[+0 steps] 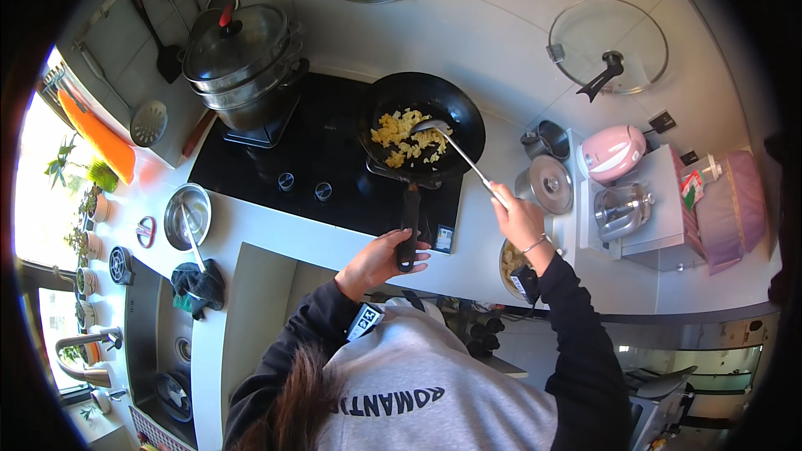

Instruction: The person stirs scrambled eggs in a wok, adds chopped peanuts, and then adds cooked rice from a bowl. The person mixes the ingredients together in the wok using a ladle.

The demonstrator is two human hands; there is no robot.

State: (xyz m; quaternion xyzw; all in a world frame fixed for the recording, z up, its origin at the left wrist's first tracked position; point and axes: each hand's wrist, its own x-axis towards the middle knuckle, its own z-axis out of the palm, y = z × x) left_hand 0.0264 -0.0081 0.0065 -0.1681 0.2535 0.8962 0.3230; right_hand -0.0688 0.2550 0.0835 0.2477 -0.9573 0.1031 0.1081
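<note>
A black wok sits on the right burner of a black glass cooktop. Yellow and pale pieces that look like scrambled egg are spread over its bottom. My left hand cradles the wok's black handle loosely, with the thumb on the near side and the fingers passing beneath. Gripped in my right hand is the pale handle of a metal spatula or ladle. Its head rests in the wok among the egg pieces.
A lidded steel steamer pot occupies the left burner. Left of the cooktop is a steel bowl with a utensil in it. Under my right forearm stands a bowl of pale food; beyond are a lidded pot and a pink appliance.
</note>
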